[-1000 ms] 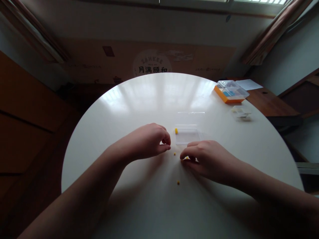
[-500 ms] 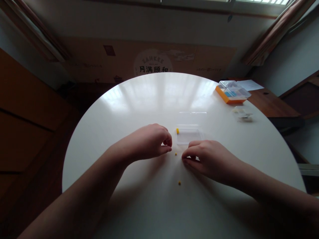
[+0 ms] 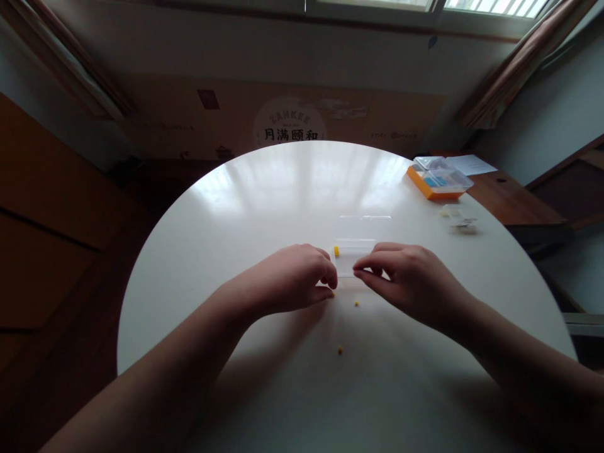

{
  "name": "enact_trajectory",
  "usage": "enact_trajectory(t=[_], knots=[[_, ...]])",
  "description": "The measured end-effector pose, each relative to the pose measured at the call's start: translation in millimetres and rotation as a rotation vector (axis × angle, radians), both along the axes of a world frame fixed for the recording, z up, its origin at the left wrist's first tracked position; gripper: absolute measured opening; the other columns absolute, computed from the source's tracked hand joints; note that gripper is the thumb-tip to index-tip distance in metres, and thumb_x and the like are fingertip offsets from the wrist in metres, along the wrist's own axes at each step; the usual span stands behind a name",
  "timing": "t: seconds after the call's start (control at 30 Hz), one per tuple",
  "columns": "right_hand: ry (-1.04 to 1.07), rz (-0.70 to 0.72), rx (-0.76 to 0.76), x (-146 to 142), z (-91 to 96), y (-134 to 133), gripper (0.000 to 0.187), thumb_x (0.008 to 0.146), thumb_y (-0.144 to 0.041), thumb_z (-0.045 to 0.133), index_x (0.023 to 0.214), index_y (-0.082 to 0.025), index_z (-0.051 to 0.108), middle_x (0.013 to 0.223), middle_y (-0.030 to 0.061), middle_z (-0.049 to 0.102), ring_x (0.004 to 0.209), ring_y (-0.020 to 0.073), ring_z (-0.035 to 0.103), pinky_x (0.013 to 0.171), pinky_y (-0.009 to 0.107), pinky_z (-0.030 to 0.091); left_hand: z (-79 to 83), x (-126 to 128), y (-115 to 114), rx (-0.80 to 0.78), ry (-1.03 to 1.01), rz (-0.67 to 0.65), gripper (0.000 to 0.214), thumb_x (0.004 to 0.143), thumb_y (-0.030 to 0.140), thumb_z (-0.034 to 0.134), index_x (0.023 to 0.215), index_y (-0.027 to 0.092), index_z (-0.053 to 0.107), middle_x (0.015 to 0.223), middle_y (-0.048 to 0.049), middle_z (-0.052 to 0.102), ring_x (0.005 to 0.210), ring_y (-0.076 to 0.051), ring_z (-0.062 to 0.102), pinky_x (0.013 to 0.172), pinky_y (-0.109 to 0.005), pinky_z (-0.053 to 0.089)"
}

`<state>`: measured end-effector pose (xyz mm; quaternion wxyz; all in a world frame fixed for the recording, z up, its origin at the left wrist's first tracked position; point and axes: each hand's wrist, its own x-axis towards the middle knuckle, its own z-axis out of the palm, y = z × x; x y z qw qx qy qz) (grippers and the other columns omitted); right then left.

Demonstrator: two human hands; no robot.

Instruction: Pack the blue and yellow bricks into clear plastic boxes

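Observation:
My left hand [image 3: 306, 277] is curled, its thumb and index tips closed at a small yellow block [image 3: 333, 294] that is partly hidden by the thumb. My right hand [image 3: 408, 274] pinches its fingertips together over the front of an open clear plastic box [image 3: 346, 261]; anything between those tips is too small to make out. Inside the box, a little stack of yellow blocks [image 3: 336, 251] stands in the back left corner. Its clear lid [image 3: 365, 227] lies folded back flat. One loose yellow block [image 3: 357, 304] rests in front of the box, another [image 3: 340, 350] nearer me.
The round white table [image 3: 264, 207] carries an orange case with clear lids [image 3: 436, 179] at its far right edge. Closer in is a small clear container [image 3: 459, 220], blurred. Beyond the edge stands a brown wooden desk [image 3: 514, 195] with a paper sheet on it.
My right hand has moved forward from the table to the box, uncovering a yellow block. My left hand has slid right, its fingertips reaching the block that lay between the hands.

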<state>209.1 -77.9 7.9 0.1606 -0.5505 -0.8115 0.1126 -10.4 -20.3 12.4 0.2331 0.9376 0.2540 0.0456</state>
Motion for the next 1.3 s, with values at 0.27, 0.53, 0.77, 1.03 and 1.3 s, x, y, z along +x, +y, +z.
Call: enact_trajectory(t=[0.27,0.53,0.77,1.03,1.3], knots=[[-0.117,-0.116,-0.048,2.7,-3.0,32.1,0.02,0.086,-0.034,0.056,0.088,-0.027,0.075,0.086,-0.0019,0.068,0.072,0.0083,0.057,0.061,0.019,0.034,-0.6,7.8,-4.7,0.032,0.065,0.007,0.017,0.076,0.013,0.06,0.072,0.024,0.073,0.079,0.0009,0.069,0.066,-0.014,0.058,0.06,-0.025,0.041],[-0.183,-0.116,-0.122,-5.0,-6.6,39.0,0.02,0.084,-0.033,0.056,0.09,-0.03,0.075,0.089,-0.0026,0.069,0.078,0.0101,0.059,0.062,0.02,0.036,-4.1,8.3,-4.3,0.057,0.068,0.011,0.017,0.075,0.014,0.059,0.069,0.022,0.072,0.073,-0.0003,0.067,0.062,-0.014,0.056,0.056,-0.026,0.039],[-0.15,-0.11,-0.075,6.4,-0.5,34.6,0.022,0.088,-0.036,0.056,0.094,-0.027,0.075,0.094,-0.0017,0.069,0.081,0.0099,0.062,0.067,0.021,0.041,-5.5,8.7,-4.6,0.036,0.046,-0.008,0.016,0.077,0.016,0.059,0.07,0.022,0.071,0.074,-0.0001,0.067,0.061,-0.013,0.056,0.058,-0.025,0.041],[-0.091,-0.074,-0.098,18.6,-0.2,28.1,0.024,0.089,-0.034,0.053,0.096,-0.026,0.074,0.095,-0.0003,0.069,0.082,0.0105,0.063,0.07,0.021,0.043,-2.0,10.9,-1.2,0.034,-0.156,0.193,0.014,0.081,0.016,0.059,0.081,0.02,0.072,0.081,-0.002,0.067,0.067,-0.013,0.06,0.06,-0.023,0.044],[-0.067,-0.031,-0.138,11.1,-6.4,27.7,0.028,0.09,-0.036,0.048,0.094,-0.027,0.074,0.093,-0.0009,0.069,0.081,0.0109,0.061,0.067,0.021,0.038,-11.1,23.4,2.1,0.156,-0.151,0.394,0.016,0.084,0.024,0.059,0.082,0.022,0.074,0.079,-0.0019,0.067,0.067,-0.014,0.058,0.062,-0.026,0.044]])
